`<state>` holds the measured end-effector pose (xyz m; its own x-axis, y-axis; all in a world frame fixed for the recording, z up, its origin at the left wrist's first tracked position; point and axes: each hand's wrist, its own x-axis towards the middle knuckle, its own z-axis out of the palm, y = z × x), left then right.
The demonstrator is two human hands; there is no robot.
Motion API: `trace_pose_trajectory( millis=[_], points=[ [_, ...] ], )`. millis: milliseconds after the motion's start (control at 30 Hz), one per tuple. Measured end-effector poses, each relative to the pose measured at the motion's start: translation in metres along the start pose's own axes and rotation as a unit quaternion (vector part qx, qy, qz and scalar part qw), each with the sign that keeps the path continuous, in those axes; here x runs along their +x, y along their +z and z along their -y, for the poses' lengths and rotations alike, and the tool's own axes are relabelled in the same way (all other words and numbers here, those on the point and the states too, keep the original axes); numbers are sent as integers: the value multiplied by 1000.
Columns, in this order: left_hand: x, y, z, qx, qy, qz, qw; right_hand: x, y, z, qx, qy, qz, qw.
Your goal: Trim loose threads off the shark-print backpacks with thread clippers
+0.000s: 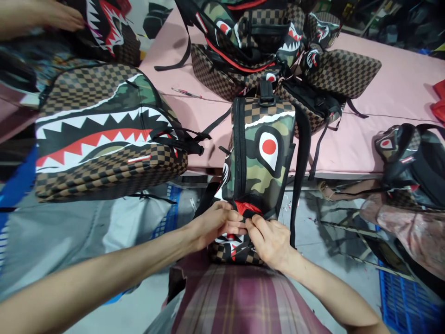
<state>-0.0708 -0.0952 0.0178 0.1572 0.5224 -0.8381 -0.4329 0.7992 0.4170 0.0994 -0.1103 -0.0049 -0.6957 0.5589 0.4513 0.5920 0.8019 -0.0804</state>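
The left hand (225,222) and right hand (269,236), fingers bent and nearly meeting, pinch the edge of one backpack's red-lined opening, hiding the exact spot gripped. This backpack (267,181) stands upright above a plaid-covered lap (239,301), before the pink table (351,144): brown-black checks, green camouflage, one red-and-white eye, black straps. Left of it lies one larger shark-mouth bag (93,125). Beyond are one pen (187,93) and piled bags (250,46), too overlapped to count. One other person's hand (59,17) is at upper left.
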Motion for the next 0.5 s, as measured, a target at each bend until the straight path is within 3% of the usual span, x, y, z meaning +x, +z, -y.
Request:
trace_pose_trajectory(
  millis=[167, 333, 433, 500],
  points=[
    [0, 2, 1, 43, 22, 50, 998, -6, -4, -7, 12, 14, -2, 1000],
    [0, 10, -1, 206, 28, 65, 976, -12, -7, -13, 47, 45, -18, 998],
    [-3, 6, -4, 357, 103, 89, 924, -17, -9, -15, 86, 69, -27, 994],
    [-4, 2, -10, 467, 250, 88, 844, -20, -12, -19, 108, 88, -49, 989]
  ],
)
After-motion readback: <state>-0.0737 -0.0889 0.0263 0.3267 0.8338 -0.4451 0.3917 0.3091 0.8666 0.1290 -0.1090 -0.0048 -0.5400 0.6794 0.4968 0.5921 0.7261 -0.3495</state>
